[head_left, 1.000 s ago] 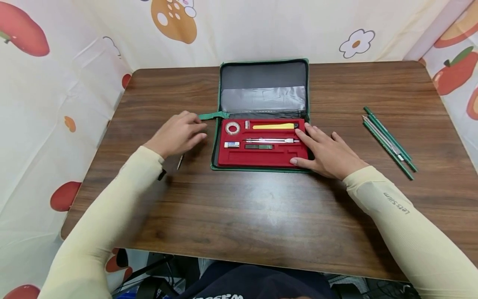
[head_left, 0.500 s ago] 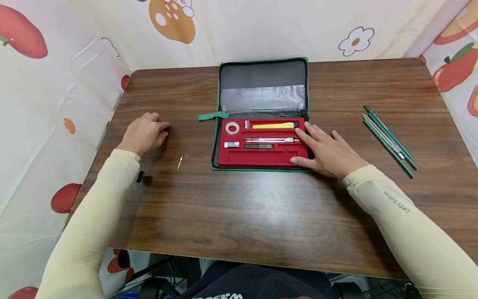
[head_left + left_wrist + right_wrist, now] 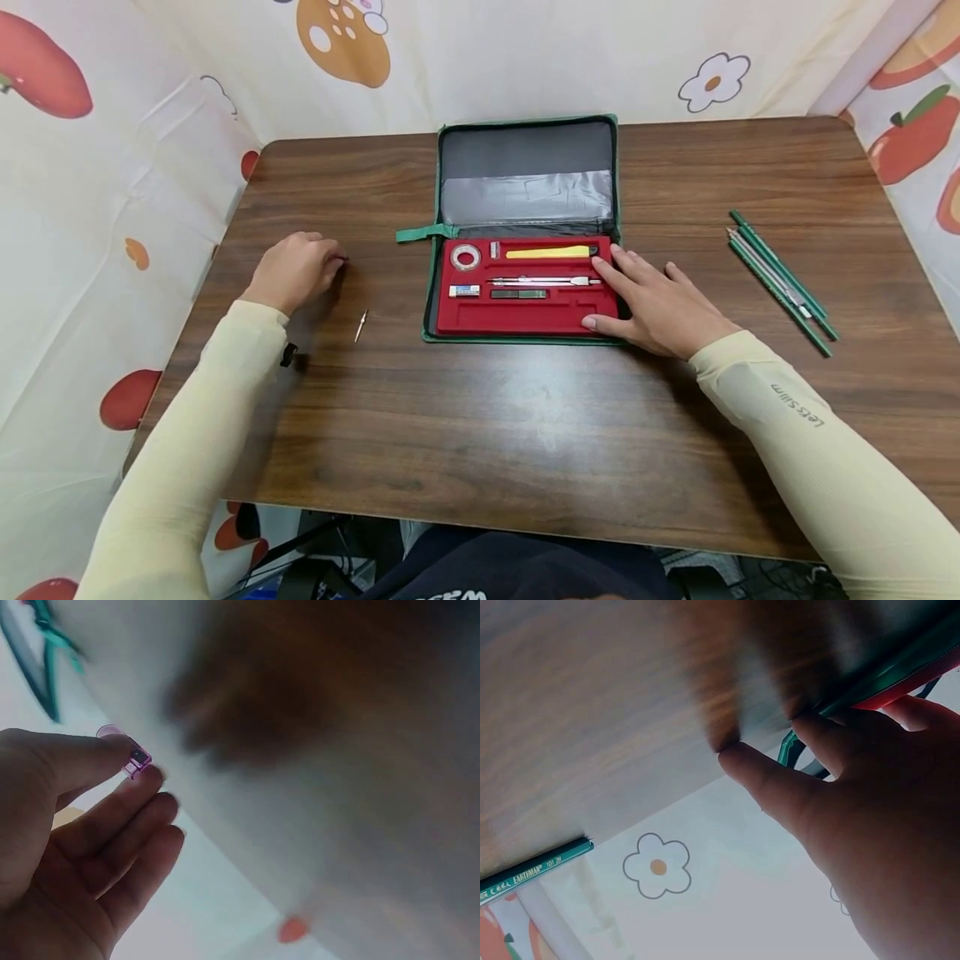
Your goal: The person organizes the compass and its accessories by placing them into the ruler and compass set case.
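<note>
Left wrist view gives the best look at the small pink piece, see-through with a darker part at its end, pinched at the fingertips of the left hand. Thumb and forefinger nip it while the other fingers curl loosely; the thumb covers some of it, so I can't name it for certain. From where I'm standing, that hand is at the left of the table, well apart from the case.

I'd judge the piece very light and stiff, probably hard plastic, smooth enough to slip and perhaps able to crack if squeezed hard. A gentle two-finger pinch on its flat sides seems right, clear of the dark end.

Just beyond that hand, a thin metal piece lies loose on the wood; it looks easy to roll and best lifted by its middle.

Further right, the case stands open, its red tray holding a yellow cutter and a white ring. The right hand lies with fingers spread at the tray's right edge, gripping nothing. Green pencils lie beyond it.
</note>
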`<state>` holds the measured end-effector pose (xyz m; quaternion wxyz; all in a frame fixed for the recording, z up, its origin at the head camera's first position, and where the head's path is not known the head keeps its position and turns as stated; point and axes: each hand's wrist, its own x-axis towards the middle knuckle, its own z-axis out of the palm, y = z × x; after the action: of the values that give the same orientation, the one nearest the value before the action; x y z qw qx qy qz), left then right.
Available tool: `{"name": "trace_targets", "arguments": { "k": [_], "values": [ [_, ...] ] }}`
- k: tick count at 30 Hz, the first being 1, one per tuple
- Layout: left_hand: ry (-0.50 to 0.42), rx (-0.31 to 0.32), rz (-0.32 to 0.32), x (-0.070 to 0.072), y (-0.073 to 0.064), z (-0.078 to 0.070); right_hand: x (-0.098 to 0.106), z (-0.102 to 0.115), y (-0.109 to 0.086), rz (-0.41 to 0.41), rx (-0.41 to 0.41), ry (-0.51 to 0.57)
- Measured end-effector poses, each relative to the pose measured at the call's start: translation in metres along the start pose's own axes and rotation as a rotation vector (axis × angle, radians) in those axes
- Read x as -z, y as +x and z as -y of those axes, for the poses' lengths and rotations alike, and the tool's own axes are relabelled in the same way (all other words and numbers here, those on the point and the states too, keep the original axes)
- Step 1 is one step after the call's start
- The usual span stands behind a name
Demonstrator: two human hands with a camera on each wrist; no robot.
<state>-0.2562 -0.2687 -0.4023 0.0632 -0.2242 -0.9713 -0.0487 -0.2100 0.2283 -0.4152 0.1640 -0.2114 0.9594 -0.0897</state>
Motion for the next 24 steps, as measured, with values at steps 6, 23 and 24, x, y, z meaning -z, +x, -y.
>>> {"name": "trace_targets", "arguments": {
  "k": [6,23,24],
  "values": [
    [-0.011,-0.084,-0.040,0.007,0.021,-0.034,0.001,0.000,0.000,0.004,-0.001,0.001],
    [-0.009,-0.221,0.043,0.003,0.066,-0.098,0.001,0.001,0.000,-0.003,0.007,0.002],
    [-0.012,-0.217,0.061,0.002,0.068,-0.100,0.000,0.001,0.001,-0.004,0.007,0.000]
  ]
}}
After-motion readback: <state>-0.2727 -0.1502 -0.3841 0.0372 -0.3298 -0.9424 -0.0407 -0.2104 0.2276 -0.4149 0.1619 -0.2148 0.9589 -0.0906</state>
